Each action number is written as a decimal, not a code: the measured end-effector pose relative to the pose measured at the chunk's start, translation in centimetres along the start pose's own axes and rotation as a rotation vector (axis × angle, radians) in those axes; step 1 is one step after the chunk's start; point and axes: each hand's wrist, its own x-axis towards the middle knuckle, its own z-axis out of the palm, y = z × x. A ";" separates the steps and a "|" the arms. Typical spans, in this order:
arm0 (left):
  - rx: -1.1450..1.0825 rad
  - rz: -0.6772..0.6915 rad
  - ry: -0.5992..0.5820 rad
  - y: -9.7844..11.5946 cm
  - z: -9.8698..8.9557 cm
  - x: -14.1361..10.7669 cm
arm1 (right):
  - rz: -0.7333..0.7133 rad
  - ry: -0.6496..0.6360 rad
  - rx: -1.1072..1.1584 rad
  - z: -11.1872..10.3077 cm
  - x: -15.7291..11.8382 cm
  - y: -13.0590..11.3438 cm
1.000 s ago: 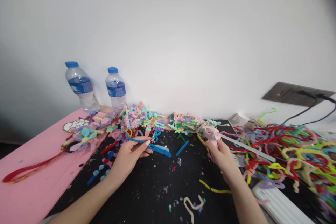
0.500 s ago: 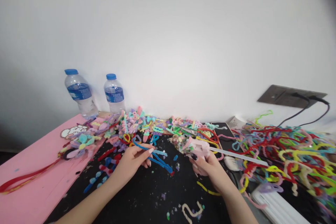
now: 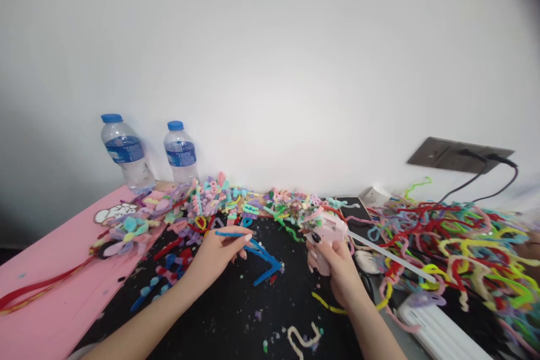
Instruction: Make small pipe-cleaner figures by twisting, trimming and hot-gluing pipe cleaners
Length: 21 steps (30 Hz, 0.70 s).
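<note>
Between its thumb and fingers, my left hand (image 3: 223, 247) pinches blue pipe cleaners (image 3: 270, 263) that bend into an angle over the black surface. My right hand (image 3: 331, 259) is wrapped round a pale pink glue gun (image 3: 331, 229), with a long white glue stick (image 3: 390, 255) coming out of its back toward the right. Bits of coloured fluff cover the gun's front end, which points left near a heap of small pipe-cleaner pieces (image 3: 215, 197). The two hands are apart.
Two water bottles (image 3: 181, 153) stand by the wall at the left. A pink board (image 3: 46, 270) lies at the left. Tangled pipe cleaners (image 3: 464, 236) fill the right side, beside a white box (image 3: 439, 329). Cables run from a wall socket (image 3: 458, 154). Part of another person's hand (image 3: 532, 250) shows at the right edge.
The glue gun has moved a little right and up, away from the blue pipe cleaners. These now show a sharper bend. The view has shifted slightly, and another person's hand has appeared at the right edge.
</note>
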 end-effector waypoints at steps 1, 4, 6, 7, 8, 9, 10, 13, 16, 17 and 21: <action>0.002 0.014 0.048 0.1 0.0 0.1 | -0.003 0.023 -0.035 0.0 0.0 0.1; -0.035 0.039 0.111 0.0 0.4 0.2 | -0.004 0.105 -0.182 -0.1 -0.1 0.8; -0.077 0.035 0.106 -0.3 0.9 0.1 | -0.014 0.120 -0.264 0.2 -0.3 1.3; -0.097 0.025 0.098 -0.6 1.1 0.0 | -0.020 0.105 -0.296 0.4 -0.3 1.6; -0.117 0.019 0.088 -0.8 1.4 -0.1 | -0.020 0.082 -0.325 0.7 -0.4 1.8; -0.132 0.011 0.066 -1.1 1.6 -0.3 | -0.015 0.057 -0.352 0.9 -0.5 2.0; -0.151 -0.002 0.050 -1.3 1.9 -0.4 | -0.006 0.037 -0.374 1.2 -0.6 2.2; -0.200 -0.053 -0.027 -1.8 2.2 -0.9 | 0.005 0.038 -0.420 1.8 -0.9 2.4; -0.208 -0.072 -0.111 -1.9 2.2 -1.3 | -0.020 0.119 -0.453 1.6 -1.0 2.3; -0.206 -0.075 -0.148 -1.9 2.2 -1.3 | -0.028 0.145 -0.454 1.5 -1.0 2.2; -0.205 -0.138 -0.307 -1.8 2.0 -1.5 | -0.037 0.185 -0.415 0.8 -0.6 2.1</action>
